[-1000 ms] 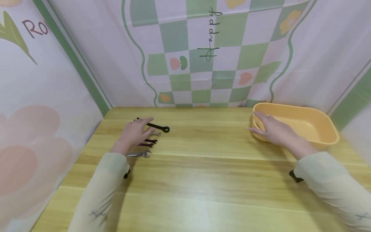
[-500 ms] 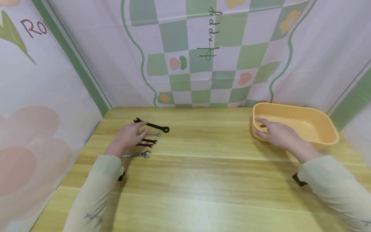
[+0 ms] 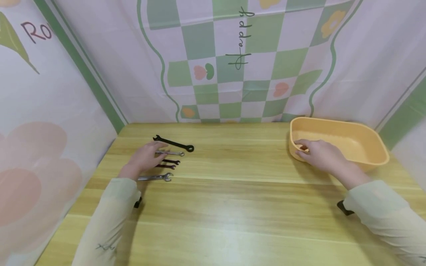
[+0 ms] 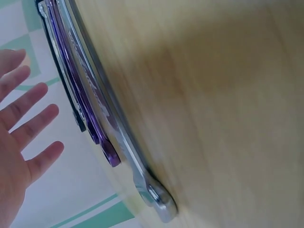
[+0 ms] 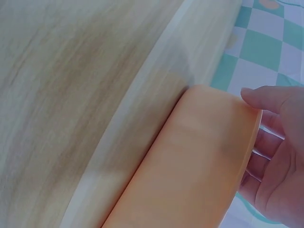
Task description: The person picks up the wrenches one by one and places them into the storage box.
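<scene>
My left hand (image 3: 146,157) hovers over a row of wrenches at the table's left; its fingers look spread and apart from them in the left wrist view. Farthest back lies a black combination wrench (image 3: 173,143). A small silver wrench (image 3: 173,153) comes partly under the fingertips, then two dark purple wrenches (image 4: 110,154), partly hidden by the hand. Nearest me is a larger silver wrench (image 4: 159,199). My right hand (image 3: 321,155) grips the left rim of a yellow-orange plastic basin (image 5: 185,156), thumb outside and fingers inside.
The wooden table (image 3: 226,207) meets a patterned curtain (image 3: 233,66) along its back edge. Another printed cloth (image 3: 43,147) hangs at the left side. The basin stands in the back right corner, close to the curtain.
My left hand has drawn back slightly toward me and left, uncovering more of the black wrench. The right-hand fingers have closed on the basin's rim; the basin has stayed in place.
</scene>
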`<state>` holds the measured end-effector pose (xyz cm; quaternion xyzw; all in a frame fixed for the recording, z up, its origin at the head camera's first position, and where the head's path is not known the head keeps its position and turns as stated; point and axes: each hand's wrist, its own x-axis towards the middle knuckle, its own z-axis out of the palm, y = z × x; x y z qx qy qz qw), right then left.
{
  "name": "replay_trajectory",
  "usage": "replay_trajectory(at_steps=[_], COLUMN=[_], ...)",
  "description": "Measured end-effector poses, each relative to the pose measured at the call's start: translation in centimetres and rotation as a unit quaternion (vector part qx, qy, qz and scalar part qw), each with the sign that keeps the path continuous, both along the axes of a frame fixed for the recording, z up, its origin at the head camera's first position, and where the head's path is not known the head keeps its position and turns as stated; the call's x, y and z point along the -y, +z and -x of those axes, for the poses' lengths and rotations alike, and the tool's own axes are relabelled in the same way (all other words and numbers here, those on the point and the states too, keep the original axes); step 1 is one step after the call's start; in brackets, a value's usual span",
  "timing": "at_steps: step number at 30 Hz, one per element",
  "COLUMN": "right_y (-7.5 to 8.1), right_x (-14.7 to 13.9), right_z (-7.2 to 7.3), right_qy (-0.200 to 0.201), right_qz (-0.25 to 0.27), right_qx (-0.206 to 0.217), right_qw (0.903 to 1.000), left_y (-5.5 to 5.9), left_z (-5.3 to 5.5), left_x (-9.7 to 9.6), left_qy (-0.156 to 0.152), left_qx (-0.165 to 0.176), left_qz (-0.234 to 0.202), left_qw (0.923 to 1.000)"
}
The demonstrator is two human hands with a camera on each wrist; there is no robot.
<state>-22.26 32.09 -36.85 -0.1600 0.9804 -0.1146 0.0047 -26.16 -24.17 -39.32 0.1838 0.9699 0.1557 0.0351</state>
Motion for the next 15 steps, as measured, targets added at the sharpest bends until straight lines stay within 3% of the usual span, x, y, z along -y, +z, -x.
replay_trajectory(at_steps=[9, 15], right_y=[0.29, 0.3], right_x=[0.28, 0.34], right_z=[-0.14, -0.27], right_qy=[-0.003, 0.002], right_qz=[-0.011, -0.013], right_qx=[-0.001, -0.007], right_qw=[0.9999, 0.9999], left_y=[-0.43, -0.55], left_z=[0.0, 0.17], left_x=[0.56, 0.64], left_qy=[-0.022, -0.014], left_qx=[-0.008, 0.022], left_qz=[0.0, -0.009], left_qw=[0.9997, 0.9996])
